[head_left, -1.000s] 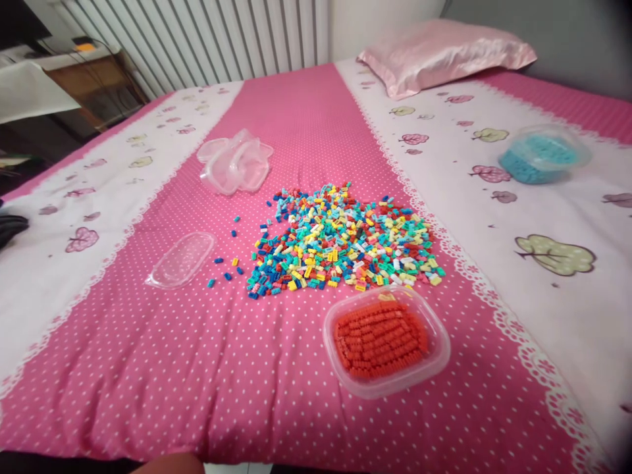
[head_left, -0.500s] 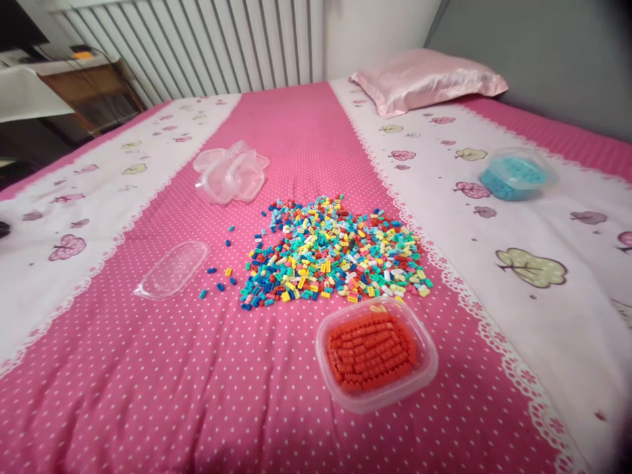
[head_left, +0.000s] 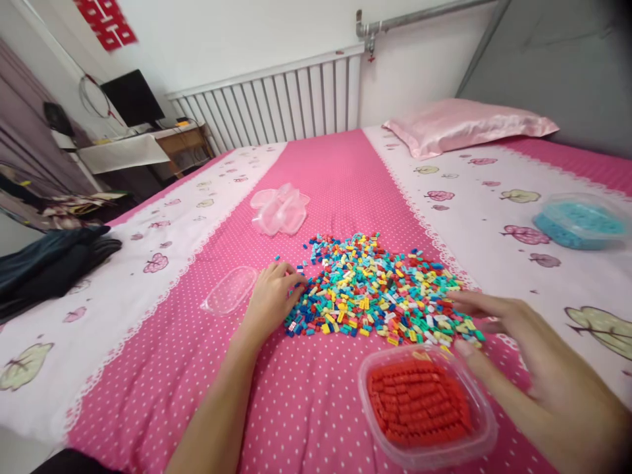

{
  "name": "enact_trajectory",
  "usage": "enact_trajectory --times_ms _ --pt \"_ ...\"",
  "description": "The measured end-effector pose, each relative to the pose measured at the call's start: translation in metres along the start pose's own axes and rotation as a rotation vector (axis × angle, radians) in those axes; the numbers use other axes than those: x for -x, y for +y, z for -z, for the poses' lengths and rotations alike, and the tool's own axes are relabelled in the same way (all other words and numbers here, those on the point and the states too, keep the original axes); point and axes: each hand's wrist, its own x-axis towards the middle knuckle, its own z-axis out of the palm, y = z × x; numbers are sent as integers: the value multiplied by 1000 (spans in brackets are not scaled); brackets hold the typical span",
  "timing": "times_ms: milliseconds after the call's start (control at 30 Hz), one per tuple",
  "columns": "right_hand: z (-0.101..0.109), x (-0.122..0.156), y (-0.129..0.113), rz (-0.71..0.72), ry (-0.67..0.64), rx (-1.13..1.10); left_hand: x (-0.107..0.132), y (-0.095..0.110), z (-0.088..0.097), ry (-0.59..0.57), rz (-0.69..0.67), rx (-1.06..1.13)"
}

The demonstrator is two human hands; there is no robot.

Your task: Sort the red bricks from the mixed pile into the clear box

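Pink dotted bedspread point(head_left: 296, 421) carries a heap of small multicoloured plastic bricks point(head_left: 370, 289) at the centre of the frame. Its long axis runs left to right, dipping a little toward the lower right.

The left hand point(head_left: 269, 303) rests at the heap's left edge with its fingers curled. The fingertips are sunk among the bricks, so I cannot tell whether they pinch one. The right hand point(head_left: 533, 336) lies open with its fingers spread at the heap's right edge. It is blurred, and its forearm is cut off at the lower right corner.

Half a second ago neither hand was in view, and the camera has since tilted up.

A clear plastic tub of red bricks point(head_left: 488, 421) sits just below the heap, near the right thumb. A clear oval lid point(head_left: 230, 298) lies just left of the left hand.
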Motion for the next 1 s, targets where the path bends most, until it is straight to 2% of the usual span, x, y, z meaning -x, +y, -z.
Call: enact_trajectory --times_ms 100,233,367,533,667,867,1000 --pt "-10 -9 1 31 -72 -44 1 -4 -3 -13 11 5" --pt "-16 -5 11 -31 -99 -44 5 -4 -1 -30 32 4" --pt "-19 -3 11 -37 -90 -45 8 -1 1 -33 63 -26" --pt "-18 -9 6 20 -187 -49 9 1 -1 -15 107 -48" --pt "-19 -9 3 -5 -152 -62 9 -1 -4 6 121 -33" --pt "-16 -10 2 18 -218 -79 9 -3 -3 47 118 21" --pt "-15 -10 -6 -16 -182 -98 8 -3 0 53 122 56"
